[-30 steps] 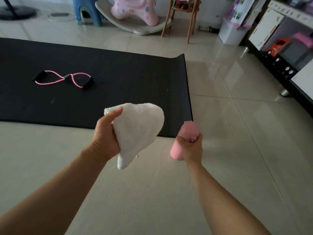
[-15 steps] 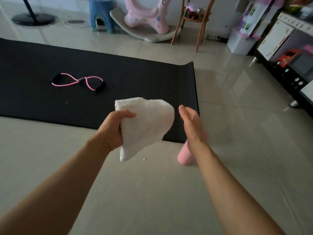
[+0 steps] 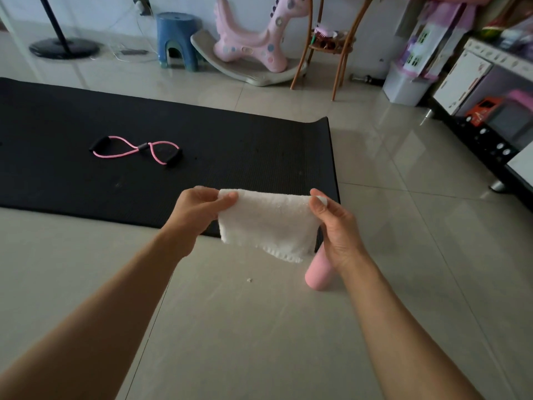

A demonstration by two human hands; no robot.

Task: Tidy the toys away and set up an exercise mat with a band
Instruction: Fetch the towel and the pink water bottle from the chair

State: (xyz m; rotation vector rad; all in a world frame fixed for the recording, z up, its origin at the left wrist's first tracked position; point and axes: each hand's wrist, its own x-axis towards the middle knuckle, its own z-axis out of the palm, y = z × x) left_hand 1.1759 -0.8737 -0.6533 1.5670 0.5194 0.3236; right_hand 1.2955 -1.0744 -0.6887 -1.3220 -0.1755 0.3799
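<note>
standing over the tiled floor (image 3: 259,327), the person holds a white towel (image 3: 266,223) stretched between both hands above the near edge of the black exercise mat (image 3: 230,157). left hand (image 3: 199,209): thumb and curled fingers pinch the towel's top left corner. right hand (image 3: 336,226): thumb and fingers pinch the top right corner, the thumb tip lying on the cloth. the towel hangs down from that top edge, its lower hem uneven and lowest toward the right.

a pink bottle (image 3: 317,272) stands upright on the floor just below the right hand, at 6 o'clock of the mat's near right corner; its upper part is hidden behind the towel and wrist, and no hand touches it.

the mat lies flat on the floor, running off the frame to 9 o'clock. a pink figure-eight resistance band (image 3: 135,150) with black handles lies on the mat, well apart from the hands, at 10 o'clock of the towel.

beyond the mat, at 12 o'clock, a pink rocking toy (image 3: 253,44) and a blue stool (image 3: 177,39) stand by the wall. a small white crumb (image 3: 249,280) lies on the floor beside the bottle.
</note>
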